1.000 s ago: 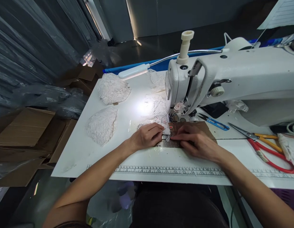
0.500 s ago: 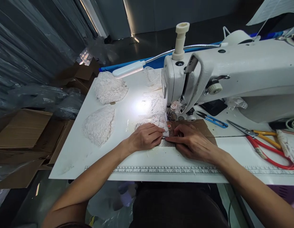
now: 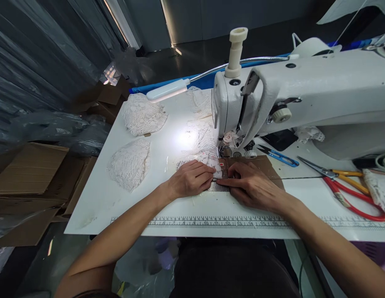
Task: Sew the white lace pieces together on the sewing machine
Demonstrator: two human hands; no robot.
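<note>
White lace fabric (image 3: pixel 207 140) lies on the table and runs up to the needle area of the white sewing machine (image 3: pixel 238 99). My left hand (image 3: pixel 192 178) rests on the near end of the lace, its fingers bent together and closed on the edge. Just right of it, my right hand (image 3: pixel 251 182) lies over the brown plate (image 3: pixel 269 165), with the index finger stretched toward the left fingertips at the lace edge. Its other fingers are curled, and the fingertips of both hands nearly meet. What lies under the fingertips is partly hidden.
Two lace cups (image 3: pixel 130 163) lie at the left. Blue thread snips (image 3: pixel 279 156) and red-handled scissors (image 3: pixel 344 186) lie at the right. A lamp (image 3: pixel 168 91) lights the table from above. A ruler strip (image 3: pixel 211 222) runs along the front edge. Cardboard boxes (image 3: pixel 30 165) stand left.
</note>
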